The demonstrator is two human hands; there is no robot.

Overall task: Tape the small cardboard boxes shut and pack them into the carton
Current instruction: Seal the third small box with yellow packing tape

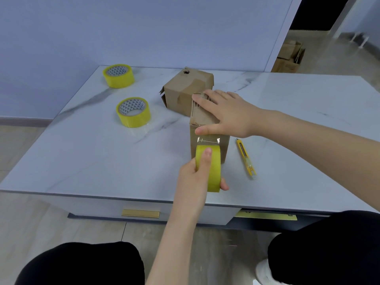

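Observation:
A small brown cardboard box (225, 147) stands upright near the front of the white marble table (92, 157). My right hand (228, 114) lies flat on its top flaps, thumb pressing the near top edge. My left hand (197, 173) grips a yellow tape roll (213, 173) held against the box's front face. A clear strip of tape (207, 140) runs from the roll up to the box front under my thumb. A second small cardboard box (185, 89), with brown tape on it, sits right behind the first.
Two more yellow tape rolls (118, 76) (133, 112) lie at the table's left back. A yellow utility knife (245, 159) rests to the right of the box. Cardboard cartons (290, 56) stand on the floor beyond the wall's corner. My dark-trousered knees are below the table edge.

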